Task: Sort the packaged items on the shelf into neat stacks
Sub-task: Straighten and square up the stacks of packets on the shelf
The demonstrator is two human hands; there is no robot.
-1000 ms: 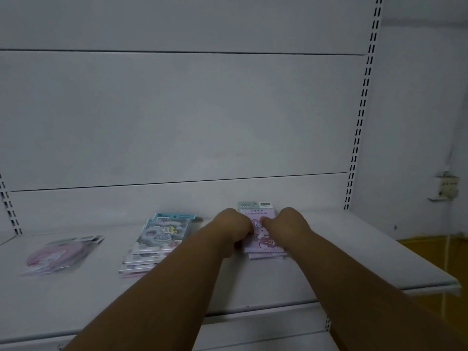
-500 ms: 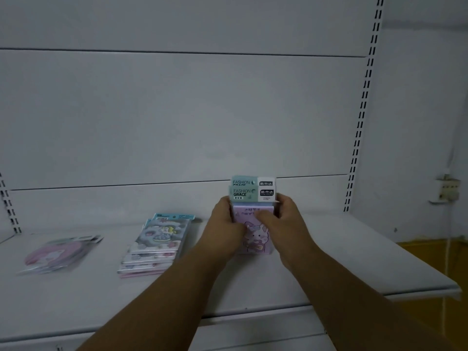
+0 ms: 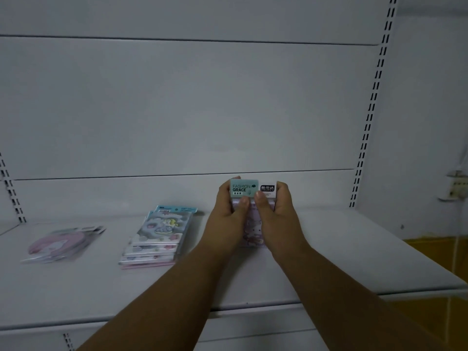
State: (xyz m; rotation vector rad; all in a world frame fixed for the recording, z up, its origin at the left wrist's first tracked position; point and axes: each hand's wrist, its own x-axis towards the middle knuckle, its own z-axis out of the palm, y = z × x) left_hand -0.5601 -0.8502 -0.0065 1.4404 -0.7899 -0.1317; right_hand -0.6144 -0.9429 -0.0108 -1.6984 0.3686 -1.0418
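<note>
left hand [image 3: 228,214] + right hand [image 3: 276,214] | both clamp pink packets [image 3: 253,224] (upright) | on shelf [image 3: 354,249]

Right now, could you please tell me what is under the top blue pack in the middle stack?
Under the top blue pack, lower packs' staggered front edges show, the bottom one pink, on the shelf. Their faces are covered.

Left hand [image 3: 229,214] and right hand [image 3: 277,214] cover both sides of the pack bundle [image 3: 252,211]; pack count unreadable. Small print under its header too small. Lower packs in the middle stack [image 3: 157,239] mostly covered by the top one. Pink packet [image 3: 63,243] blurred, contents unclear. Forearms cut off at bottom edge.
</note>
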